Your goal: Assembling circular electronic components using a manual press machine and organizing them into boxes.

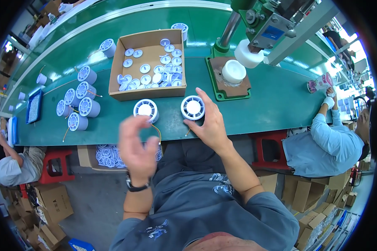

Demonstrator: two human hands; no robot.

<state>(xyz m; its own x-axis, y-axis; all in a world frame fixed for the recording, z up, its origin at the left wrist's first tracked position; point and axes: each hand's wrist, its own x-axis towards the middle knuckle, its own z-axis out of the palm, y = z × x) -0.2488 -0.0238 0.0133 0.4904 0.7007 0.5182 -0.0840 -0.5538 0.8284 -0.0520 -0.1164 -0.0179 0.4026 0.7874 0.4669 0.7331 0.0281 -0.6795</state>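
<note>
On the counter: smooth green counter (259, 108), its straight edges bent by the lens.
Right hand: the right hand (209, 121) lies half open, fingers curved against a round white ribbed spool (192, 107) that stands on end just before the person; it touches the side, not closed round it.
Left hand: the left hand (136, 146) is raised above the near edge, blurred, fingers spread and loose, holding nothing that I can make out.
Second spool: a like white spool (145, 109) stands just beyond the left hand, a thin yellow wire (157, 131) trailing from it.
Box: an open brown cardboard box (117, 67) holds small white discs.
Press: a green metal press (259, 21) over a white cylinder (233, 71); its top is cut off.
Loose spools: a cluster of spools (77, 104) sits at the left.
</note>
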